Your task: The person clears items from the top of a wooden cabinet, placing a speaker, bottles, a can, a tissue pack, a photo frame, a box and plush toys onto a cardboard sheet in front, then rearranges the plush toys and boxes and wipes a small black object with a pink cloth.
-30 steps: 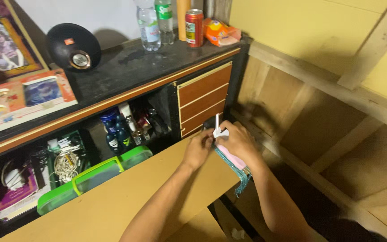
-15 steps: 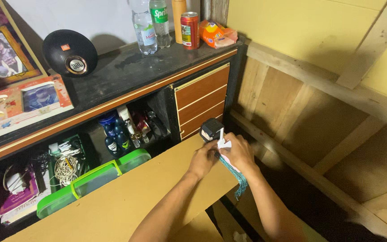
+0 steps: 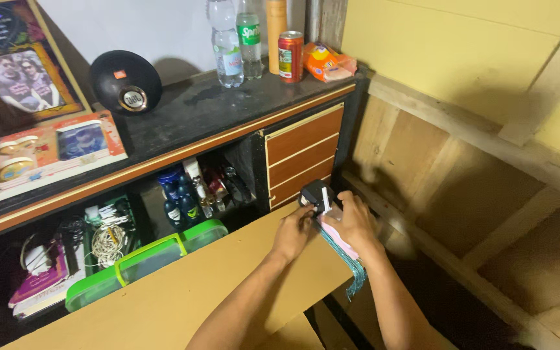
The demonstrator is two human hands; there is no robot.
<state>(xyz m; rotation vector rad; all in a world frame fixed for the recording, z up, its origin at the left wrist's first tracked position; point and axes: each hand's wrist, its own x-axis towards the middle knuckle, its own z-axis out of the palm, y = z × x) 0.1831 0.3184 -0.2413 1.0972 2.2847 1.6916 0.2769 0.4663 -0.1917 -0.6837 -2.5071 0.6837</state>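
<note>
A small black device now sits at the board edge, absent a second ago. Left hand pinches it; right hand clamps a pink pad

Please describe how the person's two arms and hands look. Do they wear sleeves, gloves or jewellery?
Both forearms are bare as far as the picture shows, with no sleeves in view. The left hand and the right hand wear no gloves. No watch, bracelet or ring can be seen, though the fingers are too small to be sure.
</note>
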